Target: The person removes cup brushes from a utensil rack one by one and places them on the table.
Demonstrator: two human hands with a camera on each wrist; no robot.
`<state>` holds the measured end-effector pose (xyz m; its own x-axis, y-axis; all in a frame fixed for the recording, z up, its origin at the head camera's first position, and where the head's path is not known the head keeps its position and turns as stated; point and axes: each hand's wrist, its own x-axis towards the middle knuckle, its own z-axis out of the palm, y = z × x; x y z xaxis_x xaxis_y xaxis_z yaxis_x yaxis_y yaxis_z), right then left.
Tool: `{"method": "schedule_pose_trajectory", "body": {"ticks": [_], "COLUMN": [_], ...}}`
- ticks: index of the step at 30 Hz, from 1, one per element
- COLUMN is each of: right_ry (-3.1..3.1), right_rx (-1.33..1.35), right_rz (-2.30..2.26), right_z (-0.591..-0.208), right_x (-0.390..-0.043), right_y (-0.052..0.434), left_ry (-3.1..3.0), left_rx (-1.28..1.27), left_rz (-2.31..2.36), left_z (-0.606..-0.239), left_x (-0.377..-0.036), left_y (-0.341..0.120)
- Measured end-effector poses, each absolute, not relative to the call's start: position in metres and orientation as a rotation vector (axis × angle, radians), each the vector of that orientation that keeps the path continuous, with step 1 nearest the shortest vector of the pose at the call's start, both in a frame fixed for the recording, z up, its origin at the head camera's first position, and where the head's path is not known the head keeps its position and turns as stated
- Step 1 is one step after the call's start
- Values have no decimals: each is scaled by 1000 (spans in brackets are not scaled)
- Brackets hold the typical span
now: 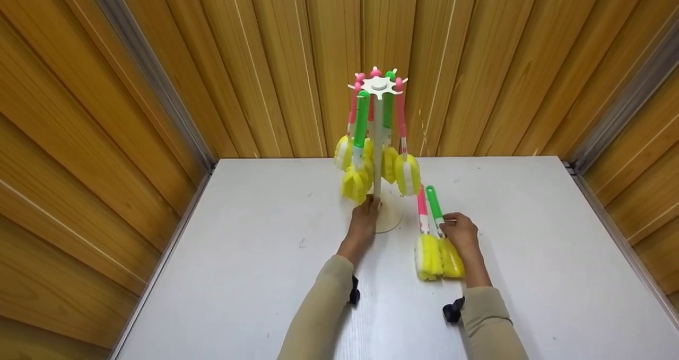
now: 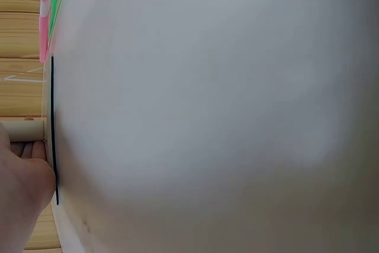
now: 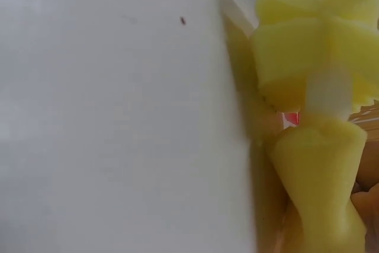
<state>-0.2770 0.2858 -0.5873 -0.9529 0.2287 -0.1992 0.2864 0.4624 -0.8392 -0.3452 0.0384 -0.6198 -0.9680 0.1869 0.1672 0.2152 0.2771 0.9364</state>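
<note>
Near the surface's point(image 1: 254, 275) middle, the left hand point(image 1: 365, 219) grips the rack's point(image 1: 377, 137) pole; the right hand point(image 1: 460, 231) holds the green brush point(image 1: 439, 227) beside a pink brush point(image 1: 423, 227). Six brushes hang; two remain lying flat.

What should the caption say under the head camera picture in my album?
Left hand holds the brush stand's pole; right hand grips the green-handled sponge brush on the table.

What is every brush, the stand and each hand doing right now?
Stand: upright on the table, brushes hanging from its top.
Green brush: lying flat, gripped by the right hand.
Pink brush: lying flat beside it.
Left hand: holding the stand's pole near the base.
</note>
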Motion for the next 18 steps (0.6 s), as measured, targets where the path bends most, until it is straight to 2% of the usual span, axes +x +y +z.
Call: {"method": "schedule_pose_trajectory", "body": {"ticks": [18], "right_ry": [2607], "right_rx": [504], "right_rz": [-1498], "right_z": [-586], "right_x": [-280], "right_y": [283], "left_ry": [-2509], "left_rx": [-360], "left_rz": [-1853], "left_z": [-617], "left_x": [-343], "left_y": [35]}}
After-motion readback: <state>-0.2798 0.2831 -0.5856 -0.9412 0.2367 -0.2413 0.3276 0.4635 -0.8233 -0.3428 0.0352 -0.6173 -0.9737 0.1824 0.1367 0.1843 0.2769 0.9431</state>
